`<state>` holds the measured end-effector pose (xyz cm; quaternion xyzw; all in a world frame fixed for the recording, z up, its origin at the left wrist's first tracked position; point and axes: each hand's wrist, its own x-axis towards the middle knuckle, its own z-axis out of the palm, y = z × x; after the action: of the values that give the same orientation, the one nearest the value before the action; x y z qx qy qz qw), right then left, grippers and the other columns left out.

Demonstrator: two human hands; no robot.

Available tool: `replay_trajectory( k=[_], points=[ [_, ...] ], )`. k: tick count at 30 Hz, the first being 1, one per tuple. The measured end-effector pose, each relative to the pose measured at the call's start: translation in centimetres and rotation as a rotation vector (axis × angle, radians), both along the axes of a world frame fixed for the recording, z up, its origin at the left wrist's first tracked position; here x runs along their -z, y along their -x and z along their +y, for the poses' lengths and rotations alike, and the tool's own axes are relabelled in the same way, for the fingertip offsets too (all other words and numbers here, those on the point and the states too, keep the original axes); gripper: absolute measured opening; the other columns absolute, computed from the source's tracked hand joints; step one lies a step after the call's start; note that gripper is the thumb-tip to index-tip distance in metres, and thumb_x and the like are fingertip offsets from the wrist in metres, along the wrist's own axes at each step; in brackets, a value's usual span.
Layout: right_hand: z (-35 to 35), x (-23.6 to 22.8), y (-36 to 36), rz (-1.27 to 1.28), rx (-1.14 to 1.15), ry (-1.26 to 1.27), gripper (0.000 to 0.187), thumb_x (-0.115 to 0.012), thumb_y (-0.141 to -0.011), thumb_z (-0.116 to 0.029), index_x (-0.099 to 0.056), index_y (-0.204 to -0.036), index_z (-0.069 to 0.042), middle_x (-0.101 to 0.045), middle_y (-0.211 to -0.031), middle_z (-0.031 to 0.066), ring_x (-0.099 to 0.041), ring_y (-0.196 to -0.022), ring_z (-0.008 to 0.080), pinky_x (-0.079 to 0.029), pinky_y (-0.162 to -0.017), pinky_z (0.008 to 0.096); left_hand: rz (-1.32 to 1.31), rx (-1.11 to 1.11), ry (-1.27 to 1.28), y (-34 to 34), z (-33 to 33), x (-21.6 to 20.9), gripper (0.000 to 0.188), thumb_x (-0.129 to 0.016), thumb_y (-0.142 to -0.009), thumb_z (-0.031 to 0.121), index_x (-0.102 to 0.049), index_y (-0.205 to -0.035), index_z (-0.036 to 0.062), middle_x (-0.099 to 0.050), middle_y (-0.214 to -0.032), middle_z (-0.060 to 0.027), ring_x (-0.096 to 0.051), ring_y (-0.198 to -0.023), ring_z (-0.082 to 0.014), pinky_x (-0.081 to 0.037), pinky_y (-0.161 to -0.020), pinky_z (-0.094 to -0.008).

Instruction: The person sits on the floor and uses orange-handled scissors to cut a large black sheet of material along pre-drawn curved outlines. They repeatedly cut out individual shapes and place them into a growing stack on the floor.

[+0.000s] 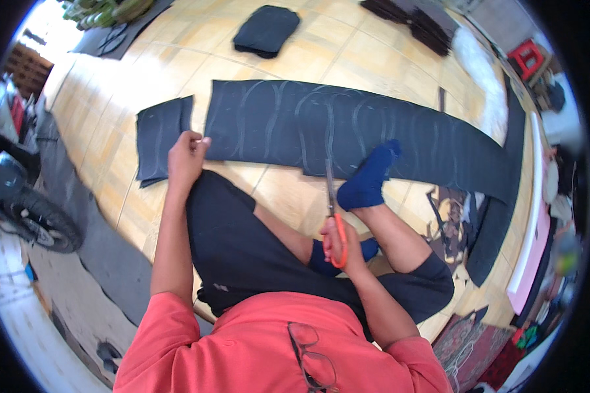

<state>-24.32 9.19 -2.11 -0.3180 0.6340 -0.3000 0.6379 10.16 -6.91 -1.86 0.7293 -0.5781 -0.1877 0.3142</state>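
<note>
A long black sheet (282, 124) marked with pale curved lines lies across the tiles in front of me. My left hand (187, 157) is closed in a pinch at the sheet's left end; what is between its fingertips, if anything, is too small to name. Just left of that hand is a smaller black piece (158, 137), also marked with a curve. My right hand (341, 243) grips orange-handled scissors (335, 216) by the handles. Their blades point away from me, with the tips over the sheet's near edge. My sock-covered foot (367, 180) rests on the sheet beside them.
A stack of black cut pieces (267, 31) sits farther off on the tiles. Dark brown pieces (416, 23) and a white plastic bundle (482, 78) lie at the far right. A motorbike wheel (42, 219) stands at left; scraps (449, 216) lie near my right knee.
</note>
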Motion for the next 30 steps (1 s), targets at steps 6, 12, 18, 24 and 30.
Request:
replay_trajectory(
  k=[6, 12, 18, 24, 30],
  points=[
    [0.5, -1.3, -0.5, -0.032, -0.043, 0.097, 0.037, -0.054, -0.097, -0.04, -0.057, -0.088, -0.004, -0.049, -0.058, 0.0, -0.047, -0.043, 0.0072, -0.041, -0.04, 0.0227, 0.232, 0.374, -0.489, 15.5, -2.6, 6.9, 0.048, -0.073, -0.082, 0.036, -0.061, -0.1, -0.0072, -0.068, -0.081, -0.0154, -0.066, -0.069, -0.0208, -0.051, -0.065, -0.0321],
    [0.9, -0.6, 0.9, 0.029, -0.004, 0.184, 0.038, -0.057, -0.096, -0.039, -0.052, -0.079, -0.005, -0.049, -0.056, -0.0004, -0.047, -0.043, 0.0068, -0.039, -0.039, 0.0238, 0.671, 0.055, -0.787, 22.0, -5.2, 7.9, 0.048, -0.073, -0.083, 0.032, -0.057, -0.104, -0.0069, -0.065, -0.083, -0.0114, -0.066, -0.076, -0.0212, -0.052, -0.057, -0.0323],
    [0.6, -0.2, 1.9, 0.024, 0.045, 0.214, 0.037, -0.057, -0.096, -0.039, -0.056, -0.084, -0.004, -0.048, -0.056, -0.0013, -0.047, -0.043, 0.0068, -0.039, -0.039, 0.0236, 0.973, 0.208, -0.739, 23.3, -5.1, 6.0, 0.029, -0.058, -0.09, 0.006, -0.051, -0.117, -0.0021, -0.062, -0.102, -0.012, -0.064, -0.083, -0.0234, -0.053, -0.066, -0.0356],
    [0.5, -0.3, 2.2, 0.05, 0.078, 0.219, 0.036, -0.057, -0.096, -0.038, -0.057, -0.088, -0.003, -0.048, -0.058, -0.0005, -0.048, -0.043, 0.0068, -0.04, -0.039, 0.0235, 0.694, 0.284, -0.191, 17.6, -5.6, 1.0, 0.041, -0.058, -0.089, 0.003, -0.048, -0.128, -0.0041, -0.06, -0.121, -0.0148, -0.057, -0.108, -0.0201, -0.044, -0.095, -0.0312],
    [0.2, -0.6, 1.7, 0.154, -0.022, 0.425, 0.033, -0.054, -0.098, -0.033, -0.054, -0.086, -0.002, -0.051, -0.057, 0.0043, -0.052, -0.046, 0.0116, -0.041, -0.044, 0.0279, 1.02, 0.147, -0.006, 12.1, -1.5, -6.9, 0.038, -0.058, -0.091, 0.005, -0.049, -0.127, -0.0027, -0.061, -0.116, -0.013, -0.061, -0.102, -0.0207, -0.051, -0.087, -0.0332]
  ],
)
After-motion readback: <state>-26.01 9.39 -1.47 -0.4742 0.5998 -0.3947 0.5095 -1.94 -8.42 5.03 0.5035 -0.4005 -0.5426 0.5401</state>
